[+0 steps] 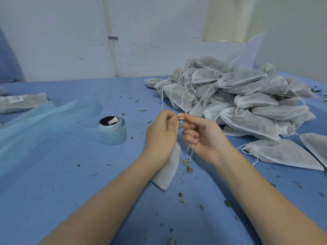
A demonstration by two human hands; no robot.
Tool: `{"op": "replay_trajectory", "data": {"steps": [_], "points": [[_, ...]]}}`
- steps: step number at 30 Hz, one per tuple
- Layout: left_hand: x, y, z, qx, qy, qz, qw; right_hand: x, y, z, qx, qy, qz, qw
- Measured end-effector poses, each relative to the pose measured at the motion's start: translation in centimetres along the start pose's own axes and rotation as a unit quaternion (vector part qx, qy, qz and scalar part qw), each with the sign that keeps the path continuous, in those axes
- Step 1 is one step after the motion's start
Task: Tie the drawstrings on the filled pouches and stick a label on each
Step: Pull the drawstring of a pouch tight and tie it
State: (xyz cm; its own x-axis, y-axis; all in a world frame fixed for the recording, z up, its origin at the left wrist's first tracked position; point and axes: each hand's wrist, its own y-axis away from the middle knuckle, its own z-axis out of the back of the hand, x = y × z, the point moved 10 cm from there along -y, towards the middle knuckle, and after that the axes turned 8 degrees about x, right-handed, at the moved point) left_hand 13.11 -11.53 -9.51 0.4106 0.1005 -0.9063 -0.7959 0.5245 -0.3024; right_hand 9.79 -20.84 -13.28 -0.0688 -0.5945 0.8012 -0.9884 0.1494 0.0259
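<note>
A white filled pouch (168, 167) hangs from my left hand (161, 135), which grips its gathered neck above the blue table (70, 191). My right hand (203, 137) pinches the pouch's white drawstring (189, 149) close to my left fingertips, and the loose ends dangle down to the table. A big heap of filled pouches (238, 96) with loose strings lies at the right. A roll of pale blue label tape (113, 128) stands left of my hands, its backing strip trailing off to the left.
A pouch with a label on it (21, 101) lies at the far left edge. Dried leaf bits (186, 165) are scattered over the blue cloth. A white wall with a pipe (111, 41) stands behind the table.
</note>
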Motion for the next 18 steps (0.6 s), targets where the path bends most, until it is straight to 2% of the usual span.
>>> {"op": "replay_trajectory", "data": {"steps": [2,6,10,13,16,18], "points": [[-0.9,0.4,0.1,-0.024,-0.074,-0.050,0.996,-0.2,0.1,0.0,-0.004,-0.031,-0.001,1.000],[-1.9,0.9,0.7,-0.075,-0.119,-0.092,0.986,-0.8,0.1,-0.1,-0.013,-0.073,-0.010,0.997],[-3.8,1.9,1.8,-0.136,-0.170,-0.168,0.961,-0.2,0.1,-0.1,-0.025,-0.004,0.012,1.000],[-4.7,2.4,2.3,-0.171,-0.209,-0.189,0.944,0.9,0.4,0.6,-0.062,0.096,0.046,0.992],[-5.2,2.6,2.1,-0.174,-0.236,-0.205,0.934,1.8,0.7,1.0,-0.089,0.139,0.068,0.984],[-5.0,2.4,2.2,-0.163,-0.220,-0.203,0.940,2.3,0.9,1.1,-0.100,0.158,0.080,0.979]]}}
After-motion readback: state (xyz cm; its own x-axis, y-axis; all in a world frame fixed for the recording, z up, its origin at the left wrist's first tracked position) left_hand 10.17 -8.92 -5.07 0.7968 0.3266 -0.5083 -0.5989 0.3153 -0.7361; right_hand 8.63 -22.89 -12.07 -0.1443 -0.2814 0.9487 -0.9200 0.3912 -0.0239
